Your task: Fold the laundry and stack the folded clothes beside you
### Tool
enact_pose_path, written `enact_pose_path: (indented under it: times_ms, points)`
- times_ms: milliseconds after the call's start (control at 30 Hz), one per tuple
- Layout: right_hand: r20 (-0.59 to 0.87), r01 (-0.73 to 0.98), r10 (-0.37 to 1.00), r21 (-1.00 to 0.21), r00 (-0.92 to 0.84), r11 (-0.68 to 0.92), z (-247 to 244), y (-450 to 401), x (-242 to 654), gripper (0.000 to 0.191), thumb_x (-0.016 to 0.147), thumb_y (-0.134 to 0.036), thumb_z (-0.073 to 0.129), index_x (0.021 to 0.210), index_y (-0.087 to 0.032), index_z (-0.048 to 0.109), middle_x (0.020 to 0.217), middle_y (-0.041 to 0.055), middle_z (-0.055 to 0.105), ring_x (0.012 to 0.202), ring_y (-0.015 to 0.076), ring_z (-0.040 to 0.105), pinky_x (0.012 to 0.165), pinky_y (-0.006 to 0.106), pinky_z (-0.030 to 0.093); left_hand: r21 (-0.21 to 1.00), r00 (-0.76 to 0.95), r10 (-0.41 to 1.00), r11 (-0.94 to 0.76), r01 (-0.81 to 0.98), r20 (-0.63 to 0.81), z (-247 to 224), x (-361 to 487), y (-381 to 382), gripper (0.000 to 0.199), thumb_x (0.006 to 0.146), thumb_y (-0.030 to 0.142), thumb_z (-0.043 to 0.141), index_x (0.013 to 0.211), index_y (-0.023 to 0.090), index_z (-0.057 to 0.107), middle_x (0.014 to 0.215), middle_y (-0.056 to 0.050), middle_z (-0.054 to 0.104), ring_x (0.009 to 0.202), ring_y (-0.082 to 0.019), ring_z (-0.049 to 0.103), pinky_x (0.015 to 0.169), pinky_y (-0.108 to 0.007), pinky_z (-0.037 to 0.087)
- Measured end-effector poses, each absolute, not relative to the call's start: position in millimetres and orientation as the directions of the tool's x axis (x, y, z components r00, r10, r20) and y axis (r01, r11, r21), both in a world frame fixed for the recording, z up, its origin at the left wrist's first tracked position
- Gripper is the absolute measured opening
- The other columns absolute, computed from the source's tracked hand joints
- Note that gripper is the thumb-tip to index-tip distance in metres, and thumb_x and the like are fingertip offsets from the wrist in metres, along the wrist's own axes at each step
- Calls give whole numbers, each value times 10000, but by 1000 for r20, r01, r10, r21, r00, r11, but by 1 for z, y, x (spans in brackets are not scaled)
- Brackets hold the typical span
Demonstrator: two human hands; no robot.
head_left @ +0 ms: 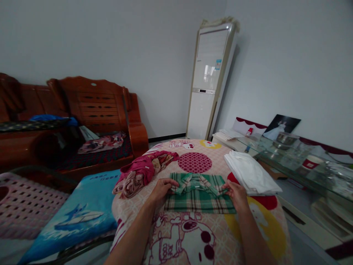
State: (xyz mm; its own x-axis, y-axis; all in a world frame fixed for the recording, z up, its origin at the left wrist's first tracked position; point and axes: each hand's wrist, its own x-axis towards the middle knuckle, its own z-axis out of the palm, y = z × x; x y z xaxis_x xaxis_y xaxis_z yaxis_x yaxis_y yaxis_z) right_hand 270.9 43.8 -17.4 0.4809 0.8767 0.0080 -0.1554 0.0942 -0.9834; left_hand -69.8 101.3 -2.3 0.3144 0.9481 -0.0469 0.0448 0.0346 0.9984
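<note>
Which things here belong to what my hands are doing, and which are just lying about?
Likely belonging: green plaid garment, in left hand and right hand; covered table beneath; perhaps pink clothes and folded white pile.

Probably lying about: blue cushion, metal bowl, cup, photo.

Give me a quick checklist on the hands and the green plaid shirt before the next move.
1. Left hand gripping the green plaid shirt: ok, fingers pinch its left side.
2. Right hand gripping it: ok, fingers pinch its right side.
3. Shirt supported: ok, it lies on the patterned tablecloth.
4. Shirt clear of the pink clothes: ok, a gap shows.
5. Right hand clear of the white folded cloth: cannot tell, they appear very close.
6. Shirt's underside smooth: cannot tell, hidden.
</note>
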Motion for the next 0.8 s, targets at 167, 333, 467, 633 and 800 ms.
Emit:
enact_pose_path:
  times_ms: [167, 333, 467, 633, 800]
  points:
    - [6, -50, 864, -998, 503, 36, -20, 39, 272, 394, 605, -531, 753, 611, -143, 685, 606, 61, 683, 521, 163, 609, 423, 244, 485, 987, 403, 901, 147, 59, -158, -3, -81, 98, 261, 687, 281, 585, 843, 106, 701, 869, -83, 710, 620, -108, 629, 538, -191, 486]
    - [22, 136, 860, -989, 509, -56, -22, 36, 274, 454, 633, -582, 700, 613, -130, 673, 559, 59, 666, 367, 118, 500, 320, 226, 363, 985, 524, 834, 128, 116, -170, 0, -91, 94, 366, 734, 432, 646, 878, 102, 708, 805, -76, 715, 406, -56, 504, 366, -164, 327]
    - [130, 201, 776, -980, 617, 4, -19, 33, 276, 489, 691, -626, 631, 649, -140, 671, 474, 14, 612, 328, 110, 440, 326, 233, 309, 1000, 326, 945, -25, 10, 21, 1, -93, 100, 390, 761, 471, 627, 852, 100, 706, 692, -51, 685, 378, -47, 431, 367, -168, 285]
    - [412, 481, 618, -874, 670, 61, -15, 37, 277, 448, 790, -558, 549, 751, -142, 710, 589, 48, 672, 547, 181, 598, 564, 288, 488, 902, 195, 908, -402, 156, 371, 0, -79, 113, 269, 807, 330, 558, 923, 159, 729, 911, -69, 729, 835, -194, 666, 756, -299, 534]
    - [617, 730, 735, -634, 280, 254, -27, 49, 268, 291, 789, -374, 527, 875, -191, 736, 961, 99, 733, 920, 241, 657, 856, 384, 506, 661, 418, 788, -610, 437, 451, -14, -59, 118, 471, 729, 68, 479, 1136, 182, 686, 1229, -68, 656, 1173, -225, 573, 1069, -402, 410]
